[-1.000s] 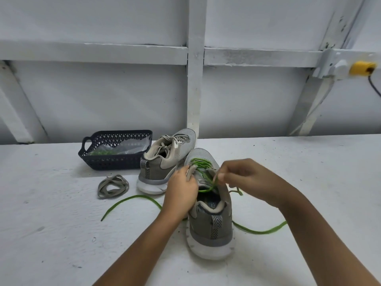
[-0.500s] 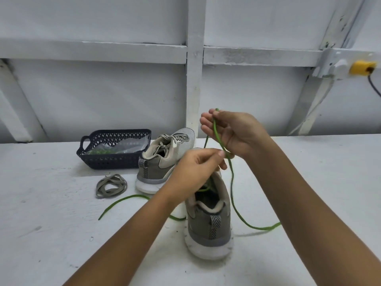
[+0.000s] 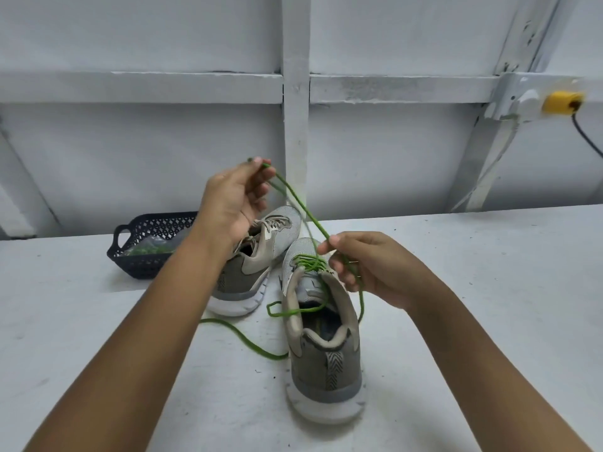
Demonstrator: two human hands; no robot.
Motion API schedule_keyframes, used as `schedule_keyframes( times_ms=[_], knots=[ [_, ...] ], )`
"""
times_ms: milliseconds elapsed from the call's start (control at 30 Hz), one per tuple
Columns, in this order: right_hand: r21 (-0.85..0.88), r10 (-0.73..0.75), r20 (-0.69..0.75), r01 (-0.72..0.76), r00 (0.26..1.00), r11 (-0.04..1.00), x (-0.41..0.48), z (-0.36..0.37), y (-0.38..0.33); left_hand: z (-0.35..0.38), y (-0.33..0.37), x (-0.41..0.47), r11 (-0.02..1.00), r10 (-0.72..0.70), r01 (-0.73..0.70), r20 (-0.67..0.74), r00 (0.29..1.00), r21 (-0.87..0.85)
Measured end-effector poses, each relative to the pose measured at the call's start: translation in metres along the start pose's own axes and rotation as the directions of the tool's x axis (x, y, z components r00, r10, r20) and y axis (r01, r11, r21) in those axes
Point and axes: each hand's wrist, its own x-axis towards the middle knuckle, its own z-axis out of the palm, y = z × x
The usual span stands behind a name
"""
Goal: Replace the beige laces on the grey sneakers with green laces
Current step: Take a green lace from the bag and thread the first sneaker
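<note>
The dark perforated plastic basket (image 3: 140, 256) sits at the far left of the white table (image 3: 489, 288), against the wall. It holds a clear bag with green contents (image 3: 150, 249).

The left hand (image 3: 235, 200) is raised above the table, in front of the wall. Its fingertips (image 3: 259, 164) pinch one end of the green round-cord lace (image 3: 301, 205), and the remaining fingers are loosely curled. The tip of the lace protrudes just above the pinch.

From this point the lace descends to the right. One strand is sharp and taut. A second strand beside it is blurred and leads toward the front eyelets.

Below the left wrist stands the far grey mesh sneaker (image 3: 257, 265), partly hidden by that wrist. The beige lace (image 3: 275, 223) is in place on it.

The near grey mesh sneaker (image 3: 323, 347) stands just to the right, heel toward the camera and toe pointing away. The green lace crosses its front eyelets. A loop of lace spills over the left collar, and a slack length lies on the table and passes under the left forearm.

The right hand (image 3: 372, 269) is held above the right side of the near sneaker's tongue. Its thumb and forefinger (image 3: 324, 248) pinch the taut strand, and the other fingers are curled around the lace. The lace leaves the hand below and hangs beside the sneaker's right collar.

A yellow plug (image 3: 559, 101) with a black cable is fitted to the wall at the far right.
</note>
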Motion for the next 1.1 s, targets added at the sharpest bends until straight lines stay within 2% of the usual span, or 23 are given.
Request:
schedule_keyframes(
  times_ms=[67, 100, 167, 233, 333, 467, 633, 700, 767, 800, 833, 867, 900, 933, 1000, 1067, 1100],
  knots=[
    [0.002, -0.011, -0.048, 0.011, 0.999, 1.000, -0.001, -0.002, 0.002, -0.004, -0.002, 0.005, 0.998, -0.024, 0.027, -0.049, 0.999, 0.057],
    [0.002, -0.012, -0.068, 0.012, 0.998, 1.000, 0.000, -0.003, 0.001, -0.003, -0.007, 0.004, 0.987, -0.065, 0.070, -0.037, 0.997, 0.144],
    [-0.006, -0.016, -0.086, 0.016, 0.996, 1.000, 0.006, -0.001, -0.002, 0.002, -0.024, -0.007, 0.915, -0.182, 0.151, 0.049, 0.982, 0.375],
    [-0.030, -0.022, -0.083, 0.019, 0.996, 0.999, 0.011, 0.002, -0.005, 0.008, -0.041, -0.019, 0.859, -0.258, 0.149, 0.163, 0.952, 0.490],
    [-0.031, -0.017, -0.081, 0.014, 0.997, 0.999, 0.016, 0.005, -0.003, 0.011, -0.049, -0.017, 0.914, -0.235, 0.135, 0.229, 0.945, 0.383],
    [0.024, 0.014, -0.093, -0.012, 0.996, 1.000, 0.014, -0.003, 0.009, 0.009, -0.036, 0.001, 0.957, -0.200, 0.178, 0.077, 0.977, 0.229],
    [0.090, 0.053, -0.096, -0.044, 0.994, 0.995, 0.004, -0.022, 0.026, 0.006, -0.024, 0.019, 0.982, -0.170, 0.174, -0.060, 0.984, 0.071],
    [0.122, 0.071, -0.081, -0.061, 0.994, 0.991, 0.001, -0.025, 0.030, 0.008, -0.027, 0.022, 0.983, -0.170, 0.174, -0.070, 0.983, 0.060],
    [0.177, 0.086, -0.060, -0.074, 0.995, 0.982, 0.001, -0.027, 0.034, 0.010, -0.033, 0.019, 0.957, -0.206, 0.210, -0.040, 0.978, 0.198],
    [0.198, 0.089, -0.054, -0.076, 0.995, 0.977, 0.001, -0.028, 0.034, 0.011, -0.037, 0.015, 0.903, -0.233, 0.224, -0.020, 0.972, 0.366],
    [0.209, 0.088, -0.054, -0.075, 0.995, 0.975, 0.002, -0.028, 0.034, 0.011, -0.042, 0.010, 0.791, -0.247, 0.202, 0.000, 0.969, 0.578],
    [0.214, 0.085, -0.059, -0.070, 0.995, 0.974, 0.002, -0.029, 0.034, 0.012, -0.048, 0.005, 0.632, -0.240, 0.131, 0.032, 0.970, 0.764],
    [0.216, 0.080, -0.074, -0.062, 0.994, 0.974, 0.004, -0.029, 0.034, 0.013, -0.055, -0.001, 0.476, -0.223, 0.038, 0.078, 0.972, 0.879],
    [0.215, 0.073, -0.099, -0.051, 0.992, 0.975, 0.005, -0.028, 0.034, 0.014, -0.062, -0.008, 0.357, -0.216, -0.036, 0.120, 0.969, 0.933],
    [0.202, 0.057, -0.160, -0.024, 0.985, 0.979, 0.010, -0.024, 0.035, 0.019, -0.075, -0.019, 0.197, -0.248, -0.102, 0.150, 0.957, 0.975],
    [0.176, 0.038, -0.222, 0.001, 0.974, 0.984, 0.016, -0.019, 0.038, 0.023, -0.084, -0.026, 0.119, -0.268, -0.118, 0.146, 0.952, 0.986],
    [0.144, 0.031, -0.255, 0.007, 0.966, 0.990, 0.019, -0.017, 0.040, 0.023, -0.087, -0.026, 0.130, -0.265, -0.107, 0.139, 0.954, 0.986]
  ],
)
